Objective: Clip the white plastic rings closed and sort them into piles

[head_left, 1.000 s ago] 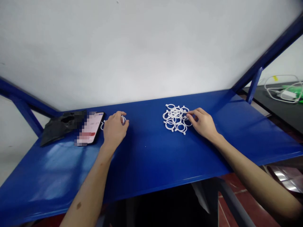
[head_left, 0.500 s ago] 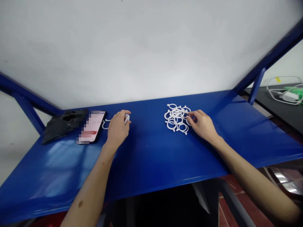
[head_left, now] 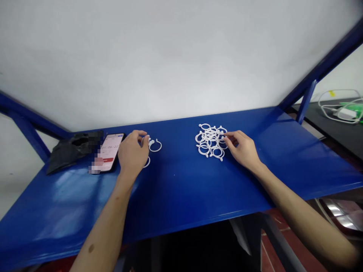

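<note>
Over the left half of the blue table, my left hand is curled loosely, with a gap between thumb and forefinger. Just right of its fingertips lies a white plastic ring with ball-like ends, sprung apart at the top. Part of a second white ring peeks out beside the palm; the rest is hidden. My right hand pinches a white ring at the right edge of a tangled pile of similar rings.
Left of my left hand lies a phone with a lit screen, partly pixelated. Beyond it is a crumpled black bag. A white wall rises behind the table. Blue braces slant at both sides. A white cable rests on a dark surface at right.
My left hand has moved left, away from the white ring it held, which now lies on the table. My right hand stays at the pile's right edge.
</note>
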`<action>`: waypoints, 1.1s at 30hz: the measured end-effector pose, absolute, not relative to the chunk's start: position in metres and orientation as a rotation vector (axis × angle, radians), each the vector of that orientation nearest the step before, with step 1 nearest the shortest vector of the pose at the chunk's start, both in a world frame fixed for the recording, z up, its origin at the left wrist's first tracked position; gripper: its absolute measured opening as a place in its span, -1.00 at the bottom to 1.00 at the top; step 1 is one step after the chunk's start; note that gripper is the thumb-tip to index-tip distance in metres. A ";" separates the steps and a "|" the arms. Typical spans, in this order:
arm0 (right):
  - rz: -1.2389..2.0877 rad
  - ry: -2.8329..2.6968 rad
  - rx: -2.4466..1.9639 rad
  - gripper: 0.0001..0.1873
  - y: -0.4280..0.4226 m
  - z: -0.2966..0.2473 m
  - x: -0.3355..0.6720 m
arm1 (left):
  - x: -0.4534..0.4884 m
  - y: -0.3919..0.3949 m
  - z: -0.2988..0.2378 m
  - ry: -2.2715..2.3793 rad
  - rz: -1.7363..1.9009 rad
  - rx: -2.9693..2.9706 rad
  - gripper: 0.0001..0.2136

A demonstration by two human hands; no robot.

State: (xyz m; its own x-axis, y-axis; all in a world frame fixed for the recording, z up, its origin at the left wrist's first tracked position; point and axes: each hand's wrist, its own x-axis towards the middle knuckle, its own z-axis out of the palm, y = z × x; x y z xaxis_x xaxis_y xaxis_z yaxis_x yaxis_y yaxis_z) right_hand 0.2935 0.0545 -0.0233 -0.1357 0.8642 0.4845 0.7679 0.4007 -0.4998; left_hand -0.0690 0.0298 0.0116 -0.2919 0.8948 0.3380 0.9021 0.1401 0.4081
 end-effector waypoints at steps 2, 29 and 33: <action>0.169 -1.921 -1.391 -0.74 0.054 -0.023 0.294 | -0.068 0.028 0.014 -2.348 -0.904 -1.797 -0.80; 0.686 -2.211 -0.831 -0.75 0.013 -0.026 0.169 | -0.033 0.013 0.018 -2.486 -1.768 -2.663 -0.81; 0.796 -2.045 -0.806 -0.74 0.013 -0.031 0.173 | -0.025 0.008 0.018 -2.441 -1.418 -2.806 -0.79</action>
State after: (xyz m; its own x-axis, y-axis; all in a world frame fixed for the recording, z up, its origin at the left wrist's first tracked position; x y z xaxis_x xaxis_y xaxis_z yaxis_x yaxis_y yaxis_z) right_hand 0.1733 0.0126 -0.0310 -0.4926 0.7561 0.4309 0.2658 0.6022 -0.7528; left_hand -0.0249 0.0083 0.0179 0.1607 0.9863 -0.0371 0.4563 -0.0409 0.8889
